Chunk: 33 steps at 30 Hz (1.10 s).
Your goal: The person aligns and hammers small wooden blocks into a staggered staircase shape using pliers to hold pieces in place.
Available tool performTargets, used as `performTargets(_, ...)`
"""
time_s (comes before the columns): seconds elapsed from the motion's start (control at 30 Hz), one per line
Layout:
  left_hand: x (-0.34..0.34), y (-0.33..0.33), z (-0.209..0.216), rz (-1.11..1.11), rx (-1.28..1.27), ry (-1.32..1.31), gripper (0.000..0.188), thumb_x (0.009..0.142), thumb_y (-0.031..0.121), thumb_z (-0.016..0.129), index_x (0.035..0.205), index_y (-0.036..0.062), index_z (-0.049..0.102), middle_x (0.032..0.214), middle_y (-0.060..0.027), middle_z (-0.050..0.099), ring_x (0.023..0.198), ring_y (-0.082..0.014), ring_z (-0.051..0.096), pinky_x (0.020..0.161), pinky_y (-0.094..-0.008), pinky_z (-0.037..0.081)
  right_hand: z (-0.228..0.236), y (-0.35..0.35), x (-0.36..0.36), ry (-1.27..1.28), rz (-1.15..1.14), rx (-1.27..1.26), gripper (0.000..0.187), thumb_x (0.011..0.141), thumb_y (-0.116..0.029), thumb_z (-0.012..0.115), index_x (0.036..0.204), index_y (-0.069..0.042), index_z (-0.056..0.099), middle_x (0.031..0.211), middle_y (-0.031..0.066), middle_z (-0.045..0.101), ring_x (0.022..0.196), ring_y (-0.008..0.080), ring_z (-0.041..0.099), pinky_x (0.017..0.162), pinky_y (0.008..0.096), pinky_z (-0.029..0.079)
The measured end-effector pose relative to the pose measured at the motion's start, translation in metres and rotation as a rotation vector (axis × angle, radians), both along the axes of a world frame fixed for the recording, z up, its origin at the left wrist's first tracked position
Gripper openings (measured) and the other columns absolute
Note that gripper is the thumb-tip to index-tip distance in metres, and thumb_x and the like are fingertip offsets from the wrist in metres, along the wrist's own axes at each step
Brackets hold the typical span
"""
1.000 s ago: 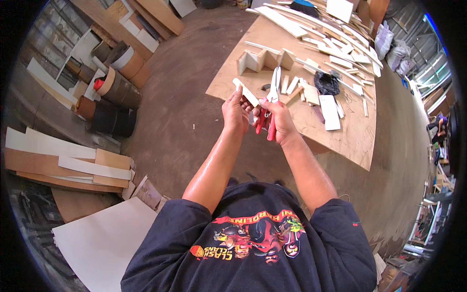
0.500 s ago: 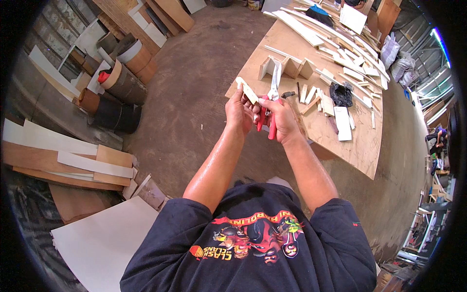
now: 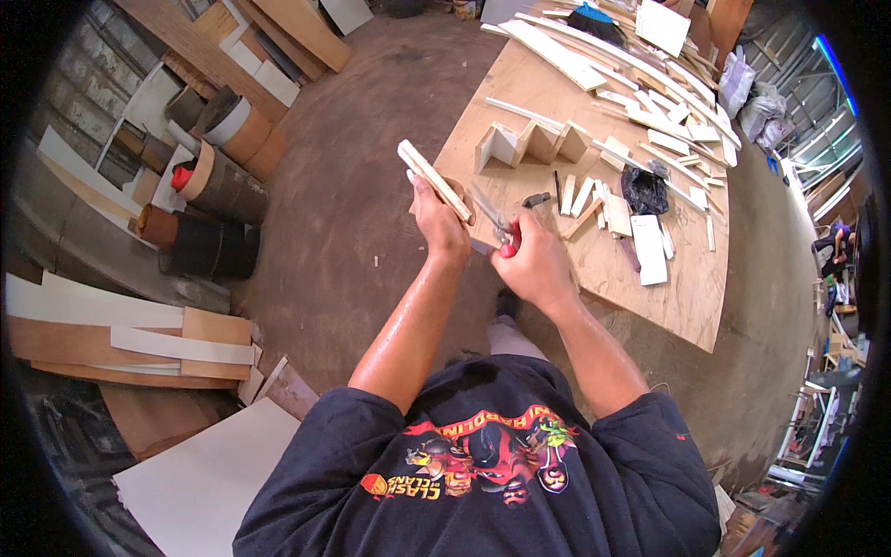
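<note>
A short pale wooden strip (image 3: 432, 180) is gripped in my left hand (image 3: 440, 223), its far end pointing up and to the left. The strip looks split or doubled along its length. My right hand (image 3: 534, 265) is closed round the red handles of metal shears (image 3: 489, 209). Their blades point up and left, blurred, close to the strip's near end. Whether they touch it I cannot tell. Just beyond my right hand, a small dark tool (image 3: 535, 200) lies on the plywood table (image 3: 682, 302).
On the table are a zigzag wooden piece (image 3: 531, 144), short wood blocks (image 3: 583, 197), a black plastic bag (image 3: 645, 190), a white board (image 3: 649, 249) and a pile of long strips (image 3: 640, 79). Drums (image 3: 227, 186) and stacked boards (image 3: 139, 320) stand to the left.
My hands have moved apart. My left hand has raised and turned the wooden strip up and left; my right hand has lowered slightly, and the shears' blades have swung left.
</note>
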<state>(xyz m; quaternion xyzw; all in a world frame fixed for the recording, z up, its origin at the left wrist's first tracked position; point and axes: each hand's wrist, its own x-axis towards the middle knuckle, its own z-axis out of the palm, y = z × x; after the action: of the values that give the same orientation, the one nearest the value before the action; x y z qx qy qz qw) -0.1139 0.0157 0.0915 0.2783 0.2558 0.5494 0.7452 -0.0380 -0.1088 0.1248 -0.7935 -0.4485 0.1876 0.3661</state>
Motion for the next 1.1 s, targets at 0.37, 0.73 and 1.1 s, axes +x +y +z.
performTargets(0.37, 0.105, 0.060, -0.007, 0.197, 0.095, -0.037, 0.041, 0.106, 0.049, 0.028, 0.091, 0.0140, 0.043, 0.063, -0.0026, 0.041, 0.049, -0.0152, 0.040, 0.041, -0.0292, 0.036, -0.008, 0.043, 0.094, -0.305, 0.049, -0.067, 0.030, 0.074, -0.016, 0.068, 0.097, -0.003, 0.054, 0.085, 0.0186, 0.068, 0.079, 0.0382, 0.068, 0.069, 0.0476, 0.054)
performTargets(0.73, 0.119, 0.100, -0.024, 0.214, 0.102, -0.086, 0.039, 0.106, 0.049, 0.033, 0.091, 0.0139, 0.045, 0.062, -0.0009, 0.042, 0.048, -0.0122, 0.036, 0.041, -0.0267, 0.029, -0.010, 0.083, 0.115, -0.390, 0.109, -0.122, 0.028, 0.076, -0.018, 0.067, 0.097, -0.004, 0.054, 0.084, 0.0173, 0.069, 0.077, 0.0348, 0.070, 0.066, 0.0455, 0.056)
performTargets(1.1, 0.068, 0.127, -0.031, 0.229, 0.045, -0.068, 0.039, 0.107, 0.045, 0.031, 0.089, 0.0129, 0.045, 0.062, -0.0008, 0.042, 0.048, -0.0120, 0.037, 0.041, -0.0275, 0.031, -0.012, 0.109, 0.057, -0.417, 0.081, -0.148, 0.021, 0.078, -0.015, 0.064, 0.092, -0.002, 0.056, 0.072, 0.0199, 0.068, 0.066, 0.0369, 0.069, 0.062, 0.0466, 0.055)
